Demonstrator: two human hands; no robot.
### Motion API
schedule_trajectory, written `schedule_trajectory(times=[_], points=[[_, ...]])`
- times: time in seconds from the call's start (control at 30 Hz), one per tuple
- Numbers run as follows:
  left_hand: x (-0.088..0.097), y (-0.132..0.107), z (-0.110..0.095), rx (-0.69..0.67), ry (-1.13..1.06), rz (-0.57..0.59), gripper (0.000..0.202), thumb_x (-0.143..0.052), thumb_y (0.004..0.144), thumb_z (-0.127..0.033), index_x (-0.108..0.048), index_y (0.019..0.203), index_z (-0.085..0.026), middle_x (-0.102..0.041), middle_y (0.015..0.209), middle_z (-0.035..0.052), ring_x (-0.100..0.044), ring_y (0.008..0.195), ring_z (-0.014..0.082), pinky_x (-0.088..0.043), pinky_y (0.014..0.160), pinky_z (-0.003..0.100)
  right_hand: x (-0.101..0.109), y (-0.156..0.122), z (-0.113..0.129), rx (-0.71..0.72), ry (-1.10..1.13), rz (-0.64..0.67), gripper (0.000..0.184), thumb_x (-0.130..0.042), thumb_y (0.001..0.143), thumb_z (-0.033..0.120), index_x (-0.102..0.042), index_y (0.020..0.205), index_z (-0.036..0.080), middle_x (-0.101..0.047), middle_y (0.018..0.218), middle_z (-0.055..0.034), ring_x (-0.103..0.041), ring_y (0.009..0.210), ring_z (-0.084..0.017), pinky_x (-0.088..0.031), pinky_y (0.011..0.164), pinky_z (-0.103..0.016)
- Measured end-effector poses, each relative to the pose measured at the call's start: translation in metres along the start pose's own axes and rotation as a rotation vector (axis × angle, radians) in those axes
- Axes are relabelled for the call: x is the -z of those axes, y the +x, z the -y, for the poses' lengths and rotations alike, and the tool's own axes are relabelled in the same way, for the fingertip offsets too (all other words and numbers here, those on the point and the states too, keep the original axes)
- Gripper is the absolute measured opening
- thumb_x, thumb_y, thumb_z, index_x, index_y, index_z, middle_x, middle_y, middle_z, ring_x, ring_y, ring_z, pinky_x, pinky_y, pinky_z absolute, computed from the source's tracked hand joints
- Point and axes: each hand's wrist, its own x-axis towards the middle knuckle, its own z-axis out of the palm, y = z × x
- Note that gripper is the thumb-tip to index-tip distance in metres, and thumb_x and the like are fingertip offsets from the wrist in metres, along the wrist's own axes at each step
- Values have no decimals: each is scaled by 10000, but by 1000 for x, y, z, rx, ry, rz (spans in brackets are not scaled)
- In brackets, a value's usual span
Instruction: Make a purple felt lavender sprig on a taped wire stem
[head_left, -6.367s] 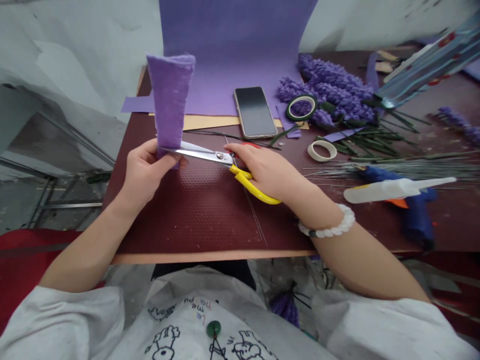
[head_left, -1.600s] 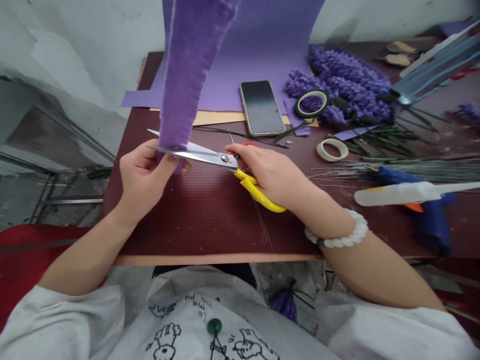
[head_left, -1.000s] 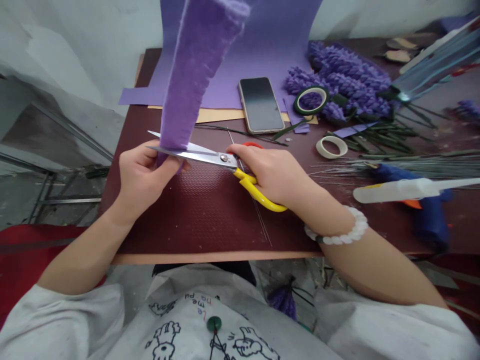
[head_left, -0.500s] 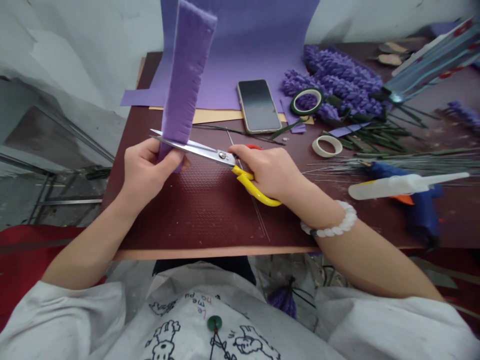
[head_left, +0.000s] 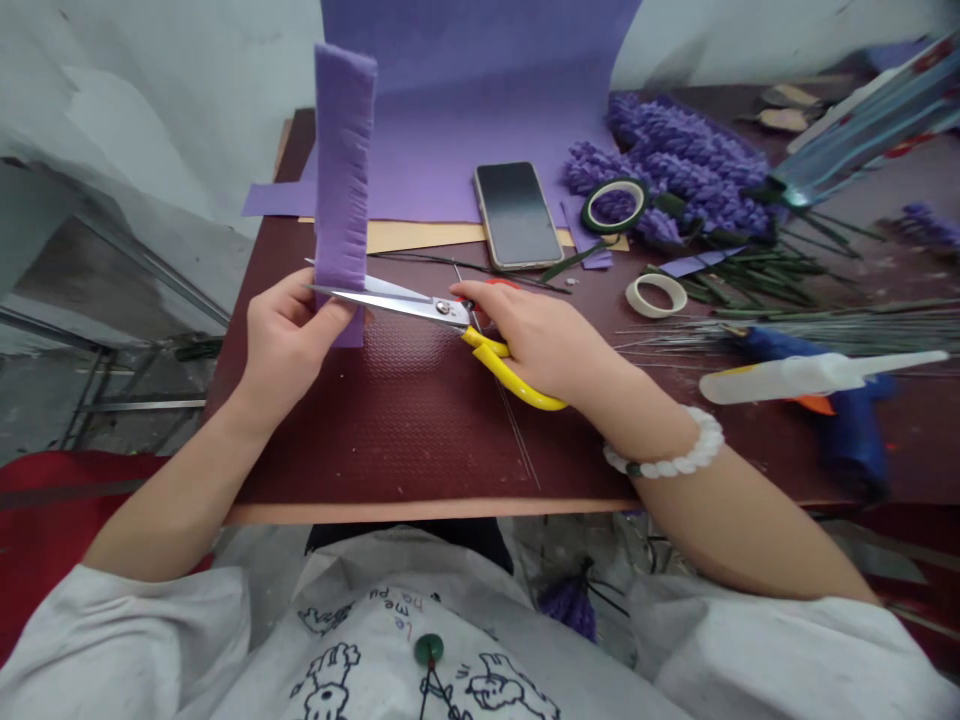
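A folded strip of purple paper [head_left: 341, 170] stands upright, pinched near its lower end by my left hand [head_left: 289, 335]. Fine slits run along the strip's right edge. My right hand [head_left: 544, 335] grips scissors [head_left: 442, 308] with yellow and red handles, fingers through the loops. The blades lie across the strip just above my left thumb, slightly parted, tips reaching past its left edge. Part of my left fingers is hidden behind the strip.
Behind my hands lie a large purple sheet [head_left: 450, 150] and a phone [head_left: 519, 215]. To the right are purple flower bunches [head_left: 675, 165], green tape [head_left: 639, 205], a white tape roll [head_left: 656, 296], thin wires [head_left: 825, 325], a white glue bottle [head_left: 784, 378] and a blue glue gun [head_left: 851, 435].
The purple strip has swung from leaning right to nearly vertical, its top moving left and down. The scissor blades have shifted slightly and sit a bit more level.
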Motion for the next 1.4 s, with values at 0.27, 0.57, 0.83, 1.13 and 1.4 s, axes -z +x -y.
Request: schedule_trajectory(times=[0.27,0.57,0.83,1.13,1.4], points=[[-5,-4,-8,2,112,-41,69,-758,697,-248,-737,757,-220,-685,658,-7,-645,619,139,-555,616,278,4,-2,4,-34,-65,9,495,-374,881,408,-508,1278,145,-665,1086,-126,-613,822,-254,-333,596,-295],[-6,-3,-12,47,183,-74,33,-735,678,-211,-718,700,-192,-650,622,-5,-589,557,133,-515,545,279,4,-2,7,-91,-176,62,479,-358,881,425,-543,1237,164,-708,940,-105,-605,659,-235,-259,542,-298],[-5,-2,-11,68,195,-47,122,-722,716,-287,-683,696,-172,-635,617,-7,-566,543,113,-477,533,246,2,-2,6,-110,-224,80,466,-356,871,412,-552,1219,172,-706,852,-86,-589,615,-238,-238,535,-302],[-1,0,-4,31,158,-74,109,-722,740,-285,-678,742,-186,-657,641,-23,-614,567,110,-500,541,233,3,-2,4,-47,-22,29,480,-382,895,394,-484,1293,145,-666,986,-115,-575,897,-273,-405,728,-344],[-1,-3,-12,10,118,1,127,-662,821,-287,-674,782,-166,-672,620,-24,-635,531,101,-536,550,260,-1,1,1,-24,-7,6,525,-360,905,422,-472,1315,115,-639,1094,-151,-556,973,-301,-417,840,-400]])
